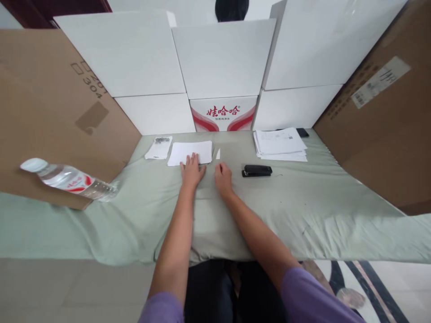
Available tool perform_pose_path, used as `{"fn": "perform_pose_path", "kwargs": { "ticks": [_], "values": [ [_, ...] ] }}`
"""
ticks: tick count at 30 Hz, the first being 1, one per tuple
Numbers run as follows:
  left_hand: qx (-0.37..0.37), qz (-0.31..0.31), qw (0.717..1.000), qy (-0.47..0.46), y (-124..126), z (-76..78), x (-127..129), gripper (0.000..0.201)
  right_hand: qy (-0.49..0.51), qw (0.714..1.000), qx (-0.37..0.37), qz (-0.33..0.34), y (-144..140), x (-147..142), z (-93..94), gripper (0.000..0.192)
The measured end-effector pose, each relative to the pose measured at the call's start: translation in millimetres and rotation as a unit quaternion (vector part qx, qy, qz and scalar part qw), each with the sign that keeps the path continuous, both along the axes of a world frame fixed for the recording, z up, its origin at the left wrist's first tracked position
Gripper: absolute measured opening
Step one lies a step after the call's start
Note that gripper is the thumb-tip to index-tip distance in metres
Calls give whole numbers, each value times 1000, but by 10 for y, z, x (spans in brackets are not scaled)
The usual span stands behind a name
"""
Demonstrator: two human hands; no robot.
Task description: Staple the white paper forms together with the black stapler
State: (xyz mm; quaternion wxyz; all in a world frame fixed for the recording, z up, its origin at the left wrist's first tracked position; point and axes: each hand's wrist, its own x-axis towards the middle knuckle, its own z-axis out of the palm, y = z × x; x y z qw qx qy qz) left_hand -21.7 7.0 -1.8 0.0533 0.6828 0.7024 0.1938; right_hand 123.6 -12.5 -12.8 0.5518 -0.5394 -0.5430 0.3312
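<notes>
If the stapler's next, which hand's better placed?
Right, probably: the right hand is closer to the black stapler; the left hand is farther off, fingers spread on the white paper stack.

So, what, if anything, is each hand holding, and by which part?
The left hand lies spread on the white paper stack, not gripping; whether the curled right hand holds anything cannot be told.

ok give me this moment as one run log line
left hand: fingers on paper stack | right hand: curled shut, any contents hidden | black stapler: right of right hand, untouched | water bottle: far left
</notes>
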Motion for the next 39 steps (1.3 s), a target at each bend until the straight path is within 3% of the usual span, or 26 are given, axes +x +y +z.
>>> {"fn": "perform_pose_path", "kwargs": {
  "ticks": [5, 9, 15, 20, 23, 27, 28, 31, 34, 36, 39],
  "values": [
    [-13, -57, 998, 0, 128, -27, -64, 63, 10, 1000, 5, -4, -6, -10, 13, 30],
    [9, -24, 1000, 18, 93, -45, -100, 63, 22, 1000, 3, -5, -9, 4, 26, 29],
    [35, -23, 996, 74, 76, 46, -122, 40, 43, 999, -10, -4, -6, 13, 12, 29],
    [74, 36, 994, 69, 56, 124, -150, 40, 78, 996, -34, 16, 15, 16, 16, 28],
    [137, -43, 990, -5, -20, 201, -170, 40, 184, 974, -113, 71, 84, 110, 76, 25],
    [124, -216, 961, -118, -166, 304, -111, 34, 343, 881, -242, 217, 202, 312, 107, 41],
    [113, -235, 955, -142, -191, 317, -92, 33, 352, 875, -245, 224, 224, 339, 90, 36],
    [132, -232, 941, -210, -194, 310, -102, 35, 370, 911, -148, 107, 255, 315, 3, 24],
    [187, -148, 949, -208, -100, 233, -220, 44, 408, 912, -38, 5, 246, 217, -46, 29],
    [168, -115, 967, -153, -19, 150, -297, 59, 433, 901, -35, -4, 230, 181, -23, 31],
    [63, -105, 990, -73, 78, 18, -325, 72, 469, 881, -65, -7, 211, 191, 59, 34]
  ]
}}
